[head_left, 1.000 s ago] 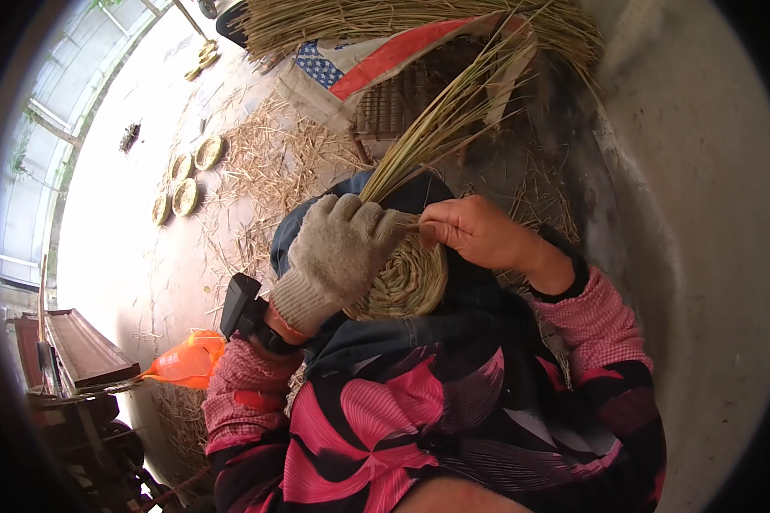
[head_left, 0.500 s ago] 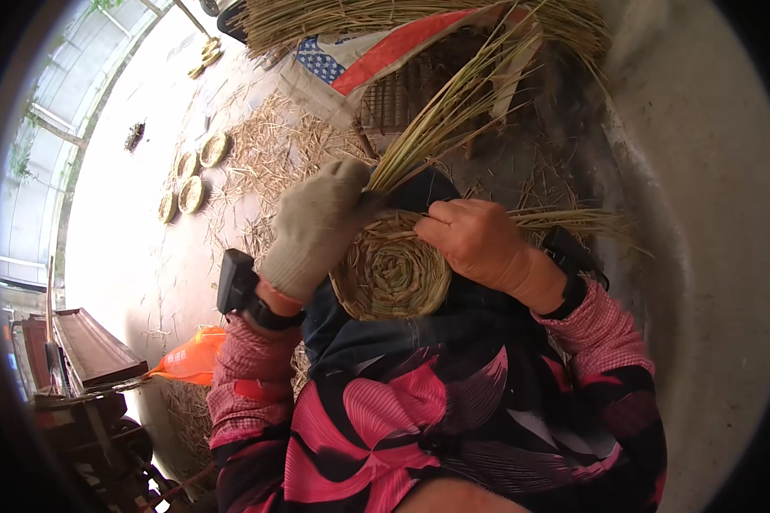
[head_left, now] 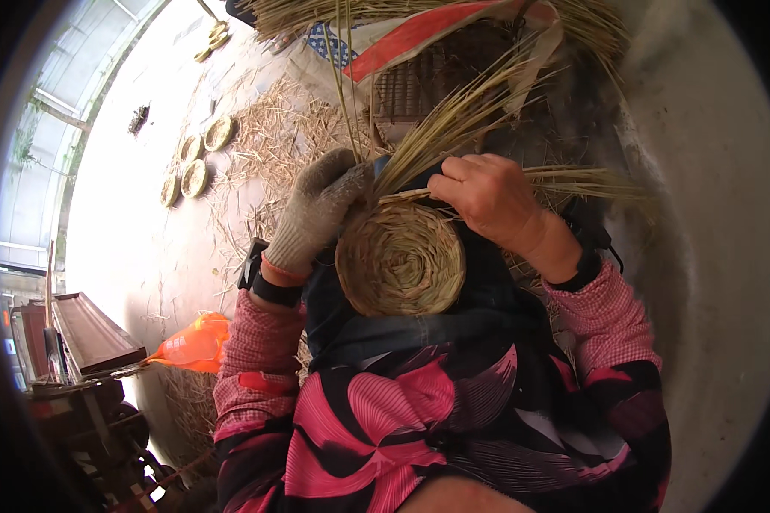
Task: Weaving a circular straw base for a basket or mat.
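Note:
A round woven straw basket (head_left: 402, 265) rests on my lap, its coiled bottom showing inside a low wall. My left hand (head_left: 321, 201), in a grey knit glove, is closed round straw at the basket's far left rim. Some stalks stand up from its fingers, and a thicker bunch of straw (head_left: 453, 115) fans out to the far right beside it. My bare right hand (head_left: 492, 201) pinches a strand of straw at the far right rim. More straw ends (head_left: 586, 182) stick out to the right behind that hand. Its fingertips partly hide the strand.
Small finished-looking baskets (head_left: 194, 178) lie on the floor at the left, near scattered straw (head_left: 274, 145). Ahead is a large straw bundle (head_left: 419, 10) with a red, white and blue cloth (head_left: 419, 38). An orange bag (head_left: 192, 344) and dark machinery (head_left: 103, 436) stand at lower left.
My right hand has moved slightly right and away from the rim, drawing a strand along. A few stalks now stand upright at my left hand, and more of the basket's inside shows.

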Tool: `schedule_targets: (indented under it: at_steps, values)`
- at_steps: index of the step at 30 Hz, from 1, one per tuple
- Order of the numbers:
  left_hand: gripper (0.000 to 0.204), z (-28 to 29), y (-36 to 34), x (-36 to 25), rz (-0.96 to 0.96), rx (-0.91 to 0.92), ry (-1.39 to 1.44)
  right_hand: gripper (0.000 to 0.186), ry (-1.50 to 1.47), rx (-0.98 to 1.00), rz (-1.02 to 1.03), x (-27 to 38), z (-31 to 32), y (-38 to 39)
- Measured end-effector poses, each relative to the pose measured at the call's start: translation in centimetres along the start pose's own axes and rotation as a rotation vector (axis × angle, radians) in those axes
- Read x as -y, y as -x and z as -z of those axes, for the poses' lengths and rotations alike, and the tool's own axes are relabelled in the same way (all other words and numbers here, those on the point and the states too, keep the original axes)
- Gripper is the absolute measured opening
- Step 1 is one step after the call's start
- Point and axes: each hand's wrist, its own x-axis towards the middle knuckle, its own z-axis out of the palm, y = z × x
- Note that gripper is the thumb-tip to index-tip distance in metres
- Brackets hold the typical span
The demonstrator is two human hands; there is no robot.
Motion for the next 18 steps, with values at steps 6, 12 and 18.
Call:
schedule_targets:
  at_steps: [6,12,18]
  values:
    - [0.013,0.4,0.2,-0.4,0.341,0.009,0.307,0.007,0.062,0.048,0.083,-0.5,-0.7,-1.3]
    - [0.014,0.2,0.2,-0.9,0.328,0.015,0.322,0.009,0.139,0.091,0.166,-0.9,-0.1,-2.4]
    - [0.012,-0.1,-0.2,-1.0,0.239,0.045,0.232,0.008,0.130,0.104,0.213,-0.7,0.0,-3.3]
